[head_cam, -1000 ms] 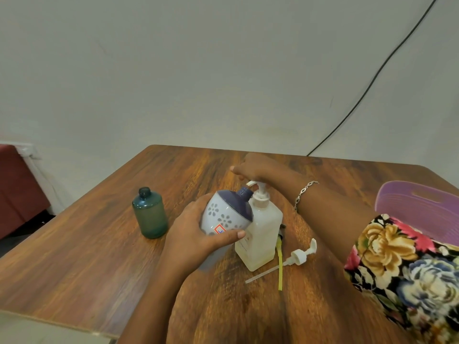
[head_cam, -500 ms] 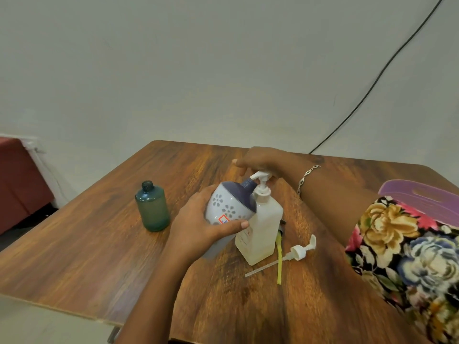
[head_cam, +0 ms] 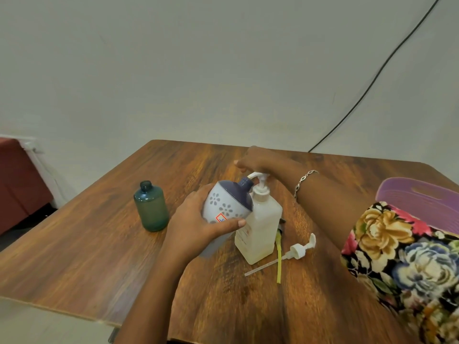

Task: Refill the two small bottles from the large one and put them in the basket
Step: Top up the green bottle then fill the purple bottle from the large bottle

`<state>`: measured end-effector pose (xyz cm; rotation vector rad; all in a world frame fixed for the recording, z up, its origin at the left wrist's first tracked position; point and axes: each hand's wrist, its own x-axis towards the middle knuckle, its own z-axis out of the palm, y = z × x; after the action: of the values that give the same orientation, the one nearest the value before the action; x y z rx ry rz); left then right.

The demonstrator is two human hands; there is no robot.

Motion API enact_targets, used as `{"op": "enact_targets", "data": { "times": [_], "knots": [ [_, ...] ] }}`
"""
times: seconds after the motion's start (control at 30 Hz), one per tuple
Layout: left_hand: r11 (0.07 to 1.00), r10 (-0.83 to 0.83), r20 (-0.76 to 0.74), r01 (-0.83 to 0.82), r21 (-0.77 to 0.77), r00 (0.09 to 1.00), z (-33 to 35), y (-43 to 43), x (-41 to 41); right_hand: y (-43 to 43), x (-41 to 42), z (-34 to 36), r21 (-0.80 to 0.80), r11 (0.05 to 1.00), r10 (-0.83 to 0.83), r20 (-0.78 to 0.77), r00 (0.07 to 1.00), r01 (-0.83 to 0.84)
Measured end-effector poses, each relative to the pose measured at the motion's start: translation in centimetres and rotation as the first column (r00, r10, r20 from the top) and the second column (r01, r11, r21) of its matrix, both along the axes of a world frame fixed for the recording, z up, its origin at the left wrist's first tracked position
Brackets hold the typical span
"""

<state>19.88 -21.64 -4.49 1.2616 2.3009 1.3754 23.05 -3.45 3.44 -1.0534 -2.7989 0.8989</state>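
My left hand [head_cam: 198, 227] grips a small white bottle [head_cam: 227, 204] with grey flowers and a dark blue top, tilted so its neck meets the spout of the large bottle's pump. The large translucent pump bottle [head_cam: 259, 227] stands upright mid-table. My right hand [head_cam: 258, 160] rests palm-down on top of its pump head [head_cam: 259, 178]. A second small bottle, teal and uncapped [head_cam: 151, 206], stands alone to the left. The purple basket [head_cam: 417, 199] sits at the right edge, partly hidden by my flowered sleeve.
A loose white pump cap with its dip tube [head_cam: 293, 253] lies on the wooden table [head_cam: 99, 244] right of the large bottle, beside a thin yellow strip [head_cam: 278, 256]. A black cable [head_cam: 372, 78] runs down the wall. A red seat [head_cam: 17, 180] is at far left.
The pump head has risen from its pressed-down position and my right hand has lifted with it. The view shifted slightly; my left hand keeps the flowered bottle at the spout.
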Motion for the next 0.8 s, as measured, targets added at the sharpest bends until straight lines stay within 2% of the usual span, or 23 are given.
{"op": "enact_targets", "data": {
  "times": [0.17, 0.27, 0.33, 0.5, 0.73, 0.8],
  "knots": [
    [1.0, -0.012, 0.012, 0.012, 0.007, 1.0, -0.1, 0.2, 0.2, 0.0, -0.1, -1.4, 0.213, 0.977, -0.056, 0.128, 0.99, 0.027],
    [1.0, -0.007, -0.002, 0.007, -0.009, 1.0, -0.3, 0.2, 0.2, 0.1, 0.0, -2.1, 0.274, 0.961, -0.07, 0.098, 0.993, 0.041],
    [1.0, -0.007, -0.009, 0.007, -0.014, 1.0, -0.2, 0.1, 0.2, 0.3, 0.1, -1.8, 0.24, 0.97, -0.062, 0.046, 0.997, 0.049],
    [1.0, -0.004, -0.01, 0.004, -0.018, 1.0, 0.2, 0.4, -0.2, 0.1, 0.5, 0.3, -0.022, 1.0, -0.009, 0.01, 1.0, 0.009],
    [0.999, -0.025, -0.019, 0.024, -0.034, 1.0, 0.1, 0.5, 0.0, 0.1, -0.1, -1.8, 0.178, 0.983, 0.0, 0.168, 0.986, -0.03],
    [0.999, -0.028, -0.015, 0.027, -0.03, 1.0, 0.0, 0.3, -0.1, 0.3, -0.2, -1.9, 0.189, 0.982, -0.009, 0.147, 0.989, -0.019]
  ]
}}
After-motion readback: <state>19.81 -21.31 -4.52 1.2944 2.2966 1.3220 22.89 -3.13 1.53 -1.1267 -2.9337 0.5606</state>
